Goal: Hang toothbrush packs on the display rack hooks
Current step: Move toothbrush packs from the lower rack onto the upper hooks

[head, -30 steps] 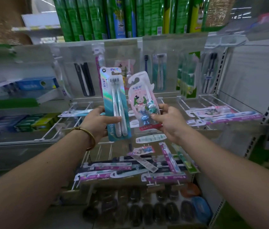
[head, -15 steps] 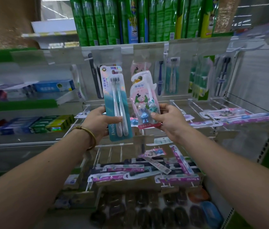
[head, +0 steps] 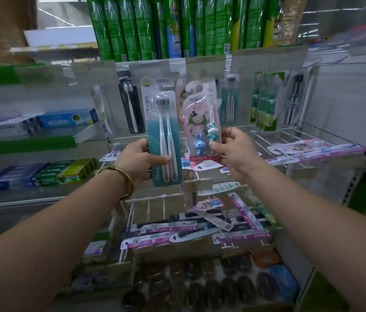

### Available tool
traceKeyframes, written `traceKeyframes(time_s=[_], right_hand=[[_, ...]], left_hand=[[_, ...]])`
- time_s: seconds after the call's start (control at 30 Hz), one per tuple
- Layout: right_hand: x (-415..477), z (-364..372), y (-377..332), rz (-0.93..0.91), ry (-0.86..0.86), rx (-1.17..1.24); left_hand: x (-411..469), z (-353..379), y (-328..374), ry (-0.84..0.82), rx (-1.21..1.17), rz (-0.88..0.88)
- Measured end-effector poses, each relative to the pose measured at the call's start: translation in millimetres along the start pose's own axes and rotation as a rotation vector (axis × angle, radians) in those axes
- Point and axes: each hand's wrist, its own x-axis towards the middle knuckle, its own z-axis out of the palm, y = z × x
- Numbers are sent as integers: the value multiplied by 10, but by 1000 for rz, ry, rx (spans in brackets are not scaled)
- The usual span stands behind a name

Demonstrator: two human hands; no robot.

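two packs stand upright, side by side, in front of the rack (head: 274, 134), level with its hanging row. the left hand (head: 137, 163) grips the teal pack (head: 162, 122) low down, thumb across its front. the right hand (head: 238, 154) pinches the smaller pink pack (head: 200, 122) near its bottom. the rack's hooks are too blurred to make out.

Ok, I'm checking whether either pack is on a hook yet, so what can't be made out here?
Head view only:
- Hooks: hidden behind the teal pack, the pink pack and the label flaps.
- Pink pack's hang hole: blurred into a similar pack behind it.
- Left hand and right hand: fingers behind the packs hidden.
- Bottom-shelf dark items: blurred.
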Motion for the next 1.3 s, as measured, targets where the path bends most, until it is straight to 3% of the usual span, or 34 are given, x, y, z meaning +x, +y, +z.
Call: traceKeyframes(time_s=[0.4,0.77,1.3], right_hand=[[63,-4,-84,-6,40,10],[367,-39,-54,-14,-31,143],[863,-8,6,-32,-3,-31]], left_hand=[[127,98,-1,-53,35,-11],[374,84,6,-23,-1,-11],[818,20,-148,-18,113,15]])
